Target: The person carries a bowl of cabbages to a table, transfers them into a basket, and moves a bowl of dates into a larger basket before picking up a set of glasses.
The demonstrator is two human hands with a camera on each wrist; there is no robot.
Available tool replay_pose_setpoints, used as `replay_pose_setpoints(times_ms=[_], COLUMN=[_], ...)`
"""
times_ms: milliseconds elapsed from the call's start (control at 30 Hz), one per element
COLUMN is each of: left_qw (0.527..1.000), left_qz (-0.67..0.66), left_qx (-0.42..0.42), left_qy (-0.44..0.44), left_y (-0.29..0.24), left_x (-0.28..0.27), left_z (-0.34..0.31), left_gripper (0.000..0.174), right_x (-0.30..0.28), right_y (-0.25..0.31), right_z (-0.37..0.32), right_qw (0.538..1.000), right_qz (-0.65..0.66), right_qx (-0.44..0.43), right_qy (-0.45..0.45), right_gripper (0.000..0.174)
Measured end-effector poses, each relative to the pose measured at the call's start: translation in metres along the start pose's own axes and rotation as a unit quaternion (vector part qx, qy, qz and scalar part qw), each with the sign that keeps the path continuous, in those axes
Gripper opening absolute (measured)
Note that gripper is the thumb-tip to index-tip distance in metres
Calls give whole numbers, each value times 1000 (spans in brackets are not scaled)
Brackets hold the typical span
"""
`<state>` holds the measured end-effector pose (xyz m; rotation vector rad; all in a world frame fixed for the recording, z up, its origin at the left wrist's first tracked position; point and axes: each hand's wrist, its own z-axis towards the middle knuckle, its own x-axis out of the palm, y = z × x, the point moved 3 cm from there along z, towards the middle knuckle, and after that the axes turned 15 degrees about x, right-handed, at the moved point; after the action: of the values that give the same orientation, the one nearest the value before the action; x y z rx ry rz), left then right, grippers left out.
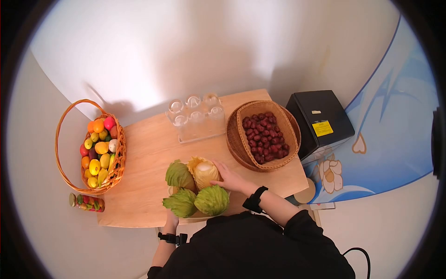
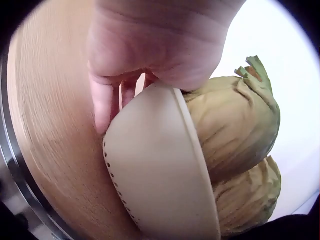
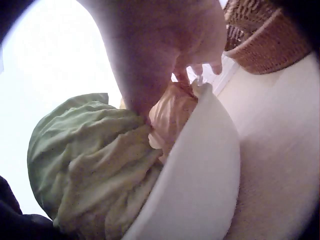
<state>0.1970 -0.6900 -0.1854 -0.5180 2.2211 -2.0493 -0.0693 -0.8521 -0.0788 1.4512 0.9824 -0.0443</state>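
A white colander [image 2: 155, 155] with small holes near its base stands at the table's front edge, holding several heads. Three are green cabbages: a near right one [image 1: 212, 200], a near left one [image 1: 180, 203] and a far left one [image 1: 179, 175]. The fourth, a pale yellow cabbage [image 1: 203, 173], lies at the far right. My left hand [image 1: 171, 219] grips the colander's rim on the left, its fingers along the outer wall. My right hand [image 1: 233, 179] holds the yellow cabbage from the right, thumb on the near side and fingers on the far side.
Behind stands a rack of upturned glasses [image 1: 197, 118]. A wicker basket of dark red dates [image 1: 265, 137] sits on a round tray [image 1: 233, 151] at right, beside a black box [image 1: 320, 116]. At left are a handled fruit basket [image 1: 121, 153] and a jar [image 1: 90, 203].
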Motion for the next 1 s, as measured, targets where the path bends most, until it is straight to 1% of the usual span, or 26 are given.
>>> replay_pose_setpoints(times_ms=[67,100,133,167,233,267,333,367,433,467,500,533,567,600,633,667,700,733,767,800,833,867,900,933,967,1000], left_qw=[998,998,999,1000,999,997,996,995,994,996,995,994,995,992,991,993,995,995,993,988,988,984,974,975,964,950], left_qz=[43,43,19,-6,-25,-43,-56,-69,-62,-30,3,9,-3,-17,-16,-2,12,12,13,13,12,67,122,121,165,208], left_qx=[31,31,27,24,33,43,36,30,16,49,81,81,32,-17,-14,-10,-6,-6,52,110,110,150,189,187,205,222], left_qy=[40,41,20,0,-19,-39,-52,-65,-85,-68,-53,-67,-98,-127,-134,-118,-100,-102,-106,-109,-107,-61,-15,-16,26,69], left_y=[1,-2,-4,-6,-10,-12,-6,-3,-17,-16,-18,-25,-27,-29,-30,-30,-38,-46,-58,-76,-91,-111,-127,-137,-147,-153], left_x=[-3,-1,1,4,11,12,7,4,11,7,1,-1,-2,-4,-11,-17,-18,-21,-26,-23,-19,-12,-4,3,14,22], left_z=[0,0,-1,-2,-7,-8,-11,-13,-18,-19,-24,-27,-26,-25,-23,-19,-15,-12,-8,-4,1,8,14,21,29,37], left_gripper=[35,35,36,37,37,37,37,37,35,35,35,35,36,37,37,41,46,46,51,56,56,60,65,65,72,79], right_x=[0,-4,-7,-8,-10,-11,-9,-7,2,8,12,15,16,11,7,8,6,3,-1,-15,-31,-45,-62,-77,-87,-95], right_y=[2,9,16,19,29,33,38,39,40,40,41,46,49,56,58,57,57,56,53,56,58,56,54,52,54,56], right_z=[2,1,-1,-1,0,2,8,9,14,16,18,18,18,15,14,14,14,14,12,7,1,-5,-12,-22,-32,-41], right_qw=[1000,998,990,990,982,982,999,999,998,998,997,995,995,998,999,999,998,995,995,991,983,984,978,970,970,976], right_qz=[17,-51,-118,-117,-125,-124,-38,-37,-33,-30,-16,-2,2,6,7,8,46,84,84,101,118,117,93,69,68,41], right_qx=[12,-16,-42,-41,-91,-90,-32,-32,-50,-55,-68,-81,-89,-66,-43,-48,-50,-49,-49,-49,-47,-45,-54,-62,-61,-28], right_qy=[16,-22,-60,-60,-108,-108,8,10,-12,-4,-29,-53,-43,-15,10,14,-1,-17,-17,-73,-129,-129,-178,-226,-224,-211], right_gripper=[84,82,81,81,82,82,83,83,86,86,86,86,86,84,83,83,80,79,79,77,75,75,75,74,74,74])
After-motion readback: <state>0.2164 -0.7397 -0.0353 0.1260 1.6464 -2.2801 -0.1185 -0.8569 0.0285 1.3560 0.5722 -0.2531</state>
